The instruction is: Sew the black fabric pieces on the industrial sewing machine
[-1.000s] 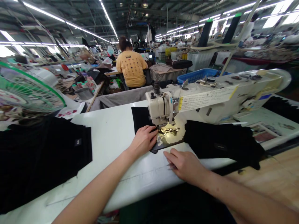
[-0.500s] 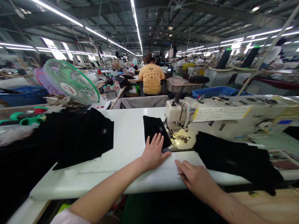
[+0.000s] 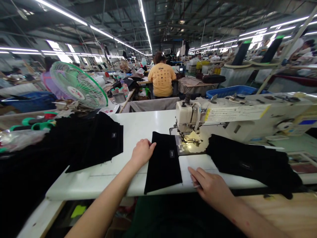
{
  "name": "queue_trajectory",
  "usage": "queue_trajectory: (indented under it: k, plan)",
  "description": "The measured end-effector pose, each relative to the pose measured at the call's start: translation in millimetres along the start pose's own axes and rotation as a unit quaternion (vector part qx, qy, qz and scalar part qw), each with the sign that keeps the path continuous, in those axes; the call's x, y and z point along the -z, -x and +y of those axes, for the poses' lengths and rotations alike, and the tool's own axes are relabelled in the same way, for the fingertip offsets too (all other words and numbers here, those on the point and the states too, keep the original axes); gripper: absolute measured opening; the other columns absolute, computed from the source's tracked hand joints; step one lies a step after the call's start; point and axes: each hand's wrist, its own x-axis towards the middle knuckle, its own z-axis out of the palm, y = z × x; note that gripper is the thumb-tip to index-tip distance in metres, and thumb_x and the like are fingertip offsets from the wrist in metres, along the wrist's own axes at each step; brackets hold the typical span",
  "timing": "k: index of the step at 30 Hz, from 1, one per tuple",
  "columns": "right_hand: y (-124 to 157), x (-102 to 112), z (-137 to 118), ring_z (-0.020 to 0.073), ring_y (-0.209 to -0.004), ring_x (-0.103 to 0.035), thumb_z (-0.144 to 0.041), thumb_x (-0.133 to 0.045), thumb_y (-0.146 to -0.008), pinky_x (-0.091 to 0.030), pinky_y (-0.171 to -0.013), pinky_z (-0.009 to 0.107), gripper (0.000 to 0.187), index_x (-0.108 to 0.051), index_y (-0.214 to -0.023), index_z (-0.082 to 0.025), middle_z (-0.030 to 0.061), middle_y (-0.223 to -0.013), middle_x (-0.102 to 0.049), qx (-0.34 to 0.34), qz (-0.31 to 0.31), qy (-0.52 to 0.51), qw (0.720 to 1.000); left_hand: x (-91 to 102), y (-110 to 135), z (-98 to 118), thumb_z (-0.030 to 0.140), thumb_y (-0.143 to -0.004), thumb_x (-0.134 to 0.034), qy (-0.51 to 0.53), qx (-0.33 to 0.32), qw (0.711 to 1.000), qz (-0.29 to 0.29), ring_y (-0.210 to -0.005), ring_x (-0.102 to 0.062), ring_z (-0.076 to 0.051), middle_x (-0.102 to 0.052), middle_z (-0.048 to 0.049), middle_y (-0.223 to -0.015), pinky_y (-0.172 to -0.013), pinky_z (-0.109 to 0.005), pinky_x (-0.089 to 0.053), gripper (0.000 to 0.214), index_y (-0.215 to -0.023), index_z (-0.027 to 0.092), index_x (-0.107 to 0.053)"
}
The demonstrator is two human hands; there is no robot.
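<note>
A black fabric piece (image 3: pixel 163 168) with a small dark label (image 3: pixel 172 153) lies flat on the white sewing table, its near edge at the table's front. My left hand (image 3: pixel 143 152) pinches the piece's upper left edge. To the right of the fabric, my right hand (image 3: pixel 210 185) rests low over the table, fingers curled round a small metal tool (image 3: pixel 196 185). Most of that tool is hidden in the palm, so its kind is unclear. Just beyond the fabric stands the sewing machine head (image 3: pixel 188 115), its needle area (image 3: pixel 192 140) lit and without cloth under it.
Black labelled pieces (image 3: pixel 106 142) lie stacked at left, beside a heap of dark cloth. More black pieces (image 3: pixel 237 158) lie right of the needle plate. A green-rimmed fan (image 3: pixel 79 86) and thread spools (image 3: pixel 44 125) stand at back left. Ahead sits a person in yellow (image 3: pixel 162 79).
The labelled black piece has come towards me, away from the needle area, and turned a little. My left hand went from lying spread on it to pinching its left edge. My right hand barely moved.
</note>
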Motion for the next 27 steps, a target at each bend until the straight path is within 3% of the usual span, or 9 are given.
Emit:
queue_trajectory:
  k: [5, 8, 11, 14, 16, 18, 21, 24, 27]
  plan:
    - [9, -6, 3, 0.0179, -0.058, -0.066, -0.016, -0.039, -0.095, -0.048, -0.052, 0.03, 0.036, -0.062, -0.123, -0.014, 0.0058, -0.084, -0.069, 0.021, 0.021, -0.027, 0.999, -16.1, -6, 0, 0.026, -0.08, -0.061, 0.125, 0.032, 0.992, 0.01, -0.065, -0.05, -0.017, -0.047, 0.0031, -0.063, -0.071, -0.032, -0.045, 0.02, -0.069, 0.021, -0.045]
    - [15, -17, 9, 0.0189, -0.057, -0.066, -0.02, -0.041, -0.096, -0.049, -0.05, 0.03, 0.036, -0.06, -0.126, -0.018, 0.006, -0.083, -0.069, 0.02, 0.054, -0.087, 0.995, -1.1, 5, -3, 0.04, -0.088, -0.052, 0.204, 0.055, 0.977, 0.035, -0.054, -0.045, -0.012, -0.04, 0.008, -0.058, -0.057, -0.024, -0.04, 0.021, -0.079, 0.022, -0.044]
    - [7, -18, 11, 0.0199, -0.064, -0.068, -0.032, -0.045, -0.097, -0.053, -0.055, 0.03, 0.029, -0.067, -0.115, -0.025, 0.0059, -0.086, -0.071, -0.056, 0.032, -0.214, 0.975, 25.1, 23, -2, 0.053, -0.087, -0.052, 0.278, 0.052, 0.959, 0.014, -0.05, -0.045, -0.01, -0.045, 0.0082, -0.059, -0.051, -0.021, -0.038, 0.031, -0.087, 0.022, -0.046]
    - [-18, 0, 1, 0.0234, -0.085, -0.07, -0.048, -0.05, -0.094, -0.056, -0.073, 0.032, 0.033, -0.071, -0.104, -0.025, 0.0076, -0.098, -0.073, -0.21, 0.013, -0.366, 0.907, 43.5, 47, 6, 0.052, -0.083, -0.064, 0.414, 0.056, 0.906, -0.062, -0.054, -0.049, -0.009, -0.055, 0.0051, -0.068, -0.053, -0.02, -0.04, 0.035, -0.091, 0.021, -0.05]
    - [-39, 16, -7, 0.0229, -0.079, -0.068, -0.06, -0.056, -0.086, -0.054, -0.066, 0.031, 0.047, -0.07, -0.107, -0.02, 0.0079, -0.089, -0.073, -0.29, -0.003, -0.47, 0.834, 47.0, 62, 12, 0.049, -0.081, -0.07, 0.48, 0.072, 0.868, -0.106, -0.058, -0.051, -0.008, -0.058, 0.0041, -0.071, -0.056, -0.02, -0.042, 0.034, -0.091, 0.021, -0.052]
    - [-58, 30, -14, 0.0145, -0.048, -0.052, -0.069, -0.058, -0.08, -0.038, -0.044, 0.025, 0.062, -0.067, -0.111, -0.016, -0.0014, -0.056, -0.058, -0.348, -0.047, -0.571, 0.742, 44.2, 74, 19, 0.049, -0.08, -0.072, 0.497, 0.087, 0.854, -0.127, -0.056, -0.05, -0.008, -0.057, 0.0049, -0.068, -0.056, -0.019, -0.042, 0.035, -0.088, 0.021, -0.053]
    - [-72, 40, -20, 0.0061, -0.037, -0.022, -0.067, -0.07, -0.07, -0.014, -0.038, 0.021, 0.068, -0.06, -0.111, -0.013, -0.014, -0.042, -0.029, -0.388, -0.041, -0.665, 0.637, 33.1, 88, 26, 0.053, -0.073, -0.077, 0.483, 0.099, 0.859, -0.138, -0.049, -0.043, -0.007, -0.05, 0.0075, -0.056, -0.051, -0.018, -0.039, 0.04, -0.082, 0.02, -0.055]
    - [-72, 39, -18, 0.0041, -0.037, -0.017, -0.058, -0.077, -0.066, -0.011, -0.038, 0.02, 0.056, -0.057, -0.097, -0.016, -0.0156, -0.042, -0.026, -0.399, 0.029, -0.681, 0.613, 19.8, 98, 27, 0.054, -0.073, -0.077, 0.459, 0.128, 0.868, -0.14, -0.05, -0.046, -0.008, -0.05, 0.0073, -0.054, -0.051, -0.018, -0.039, 0.041, -0.091, 0.02, -0.062]
    - [-69, 36, -14, 0.0039, -0.036, -0.017, -0.058, -0.071, -0.072, -0.012, -0.037, 0.02, 0.045, -0.053, -0.086, -0.019, -0.0151, -0.04, -0.027, -0.387, 0.032, -0.689, 0.612, 9.3, 106, 25, 0.052, -0.075, -0.075, 0.453, 0.165, 0.866, -0.135, -0.049, -0.044, -0.008, -0.052, 0.0072, -0.055, -0.052, -0.019, -0.041, 0.044, -0.105, 0.021, -0.066]
